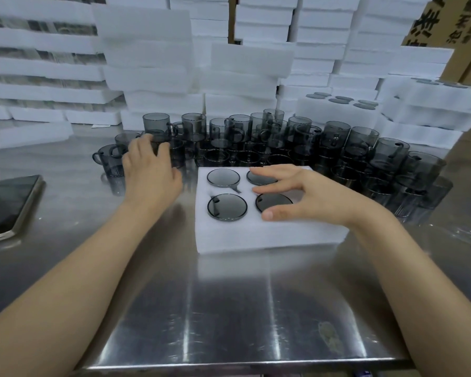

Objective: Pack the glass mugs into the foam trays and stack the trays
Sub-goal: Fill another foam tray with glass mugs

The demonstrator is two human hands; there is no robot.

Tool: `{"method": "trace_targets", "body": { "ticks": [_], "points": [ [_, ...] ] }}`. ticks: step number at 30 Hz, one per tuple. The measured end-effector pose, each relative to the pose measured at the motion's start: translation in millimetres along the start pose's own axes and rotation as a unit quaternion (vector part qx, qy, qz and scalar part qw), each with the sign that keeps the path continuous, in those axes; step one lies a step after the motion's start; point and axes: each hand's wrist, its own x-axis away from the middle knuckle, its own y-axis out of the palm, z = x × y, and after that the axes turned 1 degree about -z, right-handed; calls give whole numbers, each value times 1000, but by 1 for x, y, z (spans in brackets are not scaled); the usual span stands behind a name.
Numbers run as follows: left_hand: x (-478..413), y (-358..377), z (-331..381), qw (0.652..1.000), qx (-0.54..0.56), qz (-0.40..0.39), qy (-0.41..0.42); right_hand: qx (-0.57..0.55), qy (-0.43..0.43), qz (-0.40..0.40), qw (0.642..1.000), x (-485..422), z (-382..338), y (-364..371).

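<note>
Left grip (147,170) at smoky glass mugs (335,136), right grip (307,195) on foam tray (256,235)

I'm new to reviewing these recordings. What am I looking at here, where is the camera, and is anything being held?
There is no machine here. The grips are a person's two bare hands, filmed by one wide-angle camera worn on their head and looking down. On the steel table lies a white foam tray with four grey glass mugs seated in its holes. The right grip is spread over the tray with straight fingers and holds nothing. The left grip reaches into the loose mugs behind the tray. Whether it already holds one is unclear. A phone lies at the far left, and stacked foam trays fill the background.
</note>
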Motion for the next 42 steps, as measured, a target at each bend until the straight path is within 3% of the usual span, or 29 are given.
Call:
{"method": "trace_targets", "body": {
  "ticks": [6, 16, 34, 42],
  "points": [
    [-8, 11, -26, 998, -9, -32, -54, -12, 2, 6, 1000, -1, 0, 2],
    [-37, 28, -23, 988, 71, 133, 25, -26, 22, 8, 999, -1, -2, 3],
    [-48, 35, -29, 991, 63, 104, 51, -22, 23, -5, 999, -4, 1, 2],
    [-46, 30, -24, 986, 74, 138, 64, -20, 18, -7, 1000, -3, 2, 1]
  ]
}}
